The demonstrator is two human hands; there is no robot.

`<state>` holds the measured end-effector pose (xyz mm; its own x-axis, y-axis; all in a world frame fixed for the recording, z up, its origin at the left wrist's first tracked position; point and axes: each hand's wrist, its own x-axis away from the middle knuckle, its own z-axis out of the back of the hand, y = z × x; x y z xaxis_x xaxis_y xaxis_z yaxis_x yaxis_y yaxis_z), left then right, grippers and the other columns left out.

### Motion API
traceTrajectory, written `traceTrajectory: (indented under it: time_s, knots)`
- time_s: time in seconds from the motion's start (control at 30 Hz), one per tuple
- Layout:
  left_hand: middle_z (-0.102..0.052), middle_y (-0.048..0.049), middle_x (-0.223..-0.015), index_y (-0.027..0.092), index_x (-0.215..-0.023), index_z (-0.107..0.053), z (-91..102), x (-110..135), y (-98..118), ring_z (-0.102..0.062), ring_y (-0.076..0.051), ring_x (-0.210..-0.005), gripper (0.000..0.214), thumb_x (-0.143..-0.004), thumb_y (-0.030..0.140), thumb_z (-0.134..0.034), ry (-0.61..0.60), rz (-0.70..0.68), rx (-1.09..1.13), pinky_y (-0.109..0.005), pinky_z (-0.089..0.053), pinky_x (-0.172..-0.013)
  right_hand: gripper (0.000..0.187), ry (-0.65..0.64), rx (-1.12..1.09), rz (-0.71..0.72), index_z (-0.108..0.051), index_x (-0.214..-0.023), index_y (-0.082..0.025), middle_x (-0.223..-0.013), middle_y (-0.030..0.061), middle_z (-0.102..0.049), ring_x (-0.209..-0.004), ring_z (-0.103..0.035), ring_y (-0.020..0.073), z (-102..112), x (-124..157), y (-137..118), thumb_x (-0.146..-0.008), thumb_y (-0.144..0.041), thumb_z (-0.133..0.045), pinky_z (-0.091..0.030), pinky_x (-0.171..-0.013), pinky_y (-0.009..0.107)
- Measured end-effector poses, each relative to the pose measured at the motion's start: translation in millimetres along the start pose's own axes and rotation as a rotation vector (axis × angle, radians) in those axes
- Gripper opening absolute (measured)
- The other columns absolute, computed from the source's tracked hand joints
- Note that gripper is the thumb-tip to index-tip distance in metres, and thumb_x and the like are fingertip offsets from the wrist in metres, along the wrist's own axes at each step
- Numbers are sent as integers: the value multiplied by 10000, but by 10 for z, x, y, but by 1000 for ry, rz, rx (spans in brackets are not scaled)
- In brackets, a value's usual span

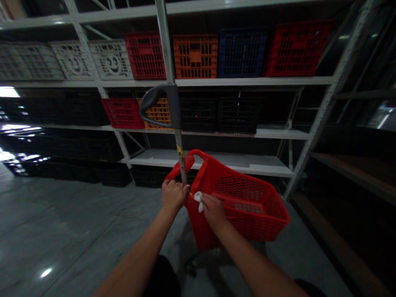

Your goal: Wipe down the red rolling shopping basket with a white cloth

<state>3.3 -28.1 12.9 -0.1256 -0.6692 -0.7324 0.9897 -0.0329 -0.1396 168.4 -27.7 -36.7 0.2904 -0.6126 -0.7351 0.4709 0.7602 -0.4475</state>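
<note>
A red plastic shopping cart (247, 231) stands in front of me, its perforated basket pointing right. My left hand (175, 196) is closed around the near end of the cart's red handle (179, 168), its thumb by the foot of an upright metal pole (182, 167). Higher on that pole sits a grey looped grip (175, 107), which neither hand touches. Pinched in the fingers of my right hand (213, 209) is a crumpled white cloth (199, 199), held at the cart's near rim just right of my left hand. Whether it is fabric or paper I cannot tell.
Behind the cart runs a white metal shelving rack (253, 82) with red, orange (195, 57), blue (242, 53), white and black crates. Another rack with brown boards (355, 169) stands close on the right. The floor (62, 231) is smooth grey concrete.
</note>
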Motion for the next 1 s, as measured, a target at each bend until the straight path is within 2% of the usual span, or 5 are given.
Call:
traceTrajectory:
  time_s: [0.17, 0.47, 0.73, 0.9, 1.0]
  knots:
    - [-633, -71, -594, 156, -612, -619, -17, -13, -18, -528, -213, -696, 442, -839, 378, -312, -2, -9, -16, -396, -301, -764, 192, -13, -58, -66, -669, -900, -196, -1008, 43, -646, -908, -603, 154, -166, -197, -188, -794, -238, -515, -465, -853, 267]
    - [-637, -72, -600, 159, -611, -625, -67, -31, -55, -520, -217, -695, 437, -834, 386, -325, 15, -1, -8, -395, -292, -767, 336, 18, 2, -145, -626, -1001, -178, -971, 65, -660, -898, -614, 179, 137, 221, 297, -750, -67, -432, -486, -829, 321]
    - [-630, -67, -585, 153, -598, -616, -79, -49, -87, -527, -220, -689, 432, -836, 370, -329, 18, -5, -55, -388, -295, -752, 358, -36, -19, 67, -619, -1048, -130, -1152, 87, -579, -1060, -539, 134, -299, -194, -76, -795, -65, -375, -414, -937, 250]
    - [-625, -74, -580, 162, -598, -618, -118, -68, -131, -513, -221, -680, 425, -829, 370, -328, 49, -14, -32, -384, -288, -750, 368, -52, 130, 116, -592, -1069, -185, -1131, 58, -596, -1062, -533, 135, 7, 135, 210, -792, -63, -383, -289, -1024, 393]
    - [-621, -70, -578, 167, -594, -613, -130, -73, -131, -509, -220, -682, 421, -827, 374, -329, 65, -12, -28, -384, -286, -756, 368, -14, 164, 74, -595, -1048, -196, -1105, 50, -613, -1042, -543, 125, 143, 272, 304, -787, -54, -379, -267, -1030, 398]
